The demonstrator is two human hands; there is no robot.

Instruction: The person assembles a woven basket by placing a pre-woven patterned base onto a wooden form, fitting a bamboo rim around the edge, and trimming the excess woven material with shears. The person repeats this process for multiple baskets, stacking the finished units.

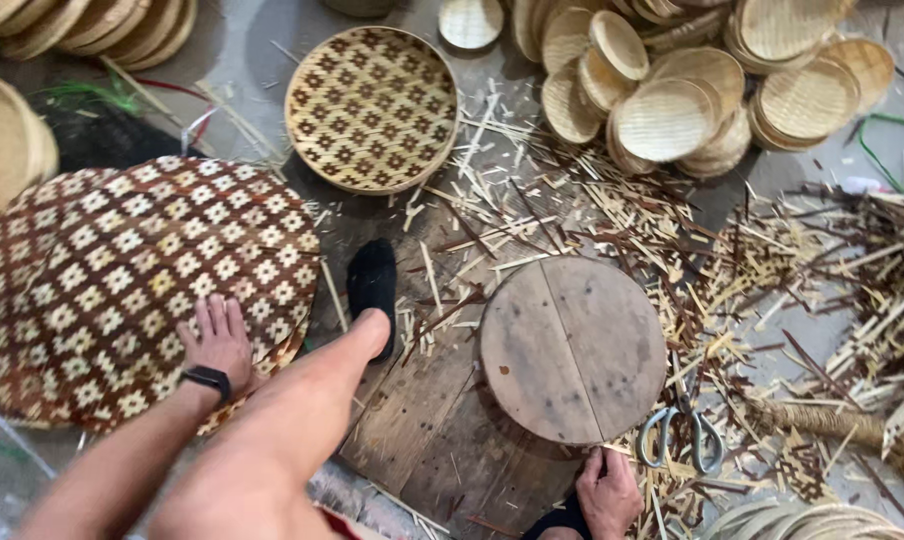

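My left hand (217, 340) lies flat, fingers spread, on a big flat woven mat (122, 280) with a brown-and-cream star pattern at the left. A black band sits on that wrist. My right hand (607, 490) grips the near rim of a round wooden board (572, 345) that rests on a wooden plank (422, 420). My bare leg runs between the hands, its foot in a black slipper (372, 285). A round woven tray (372, 108) with the same pattern lies beyond the foot.
Scissors (684, 428) lie just right of the wooden board. Bamboo strips and offcuts (772, 270) litter the floor at the right. Piles of small plain woven lids (672, 90) stand at the back; more stacked baskets (92, 25) sit top left.
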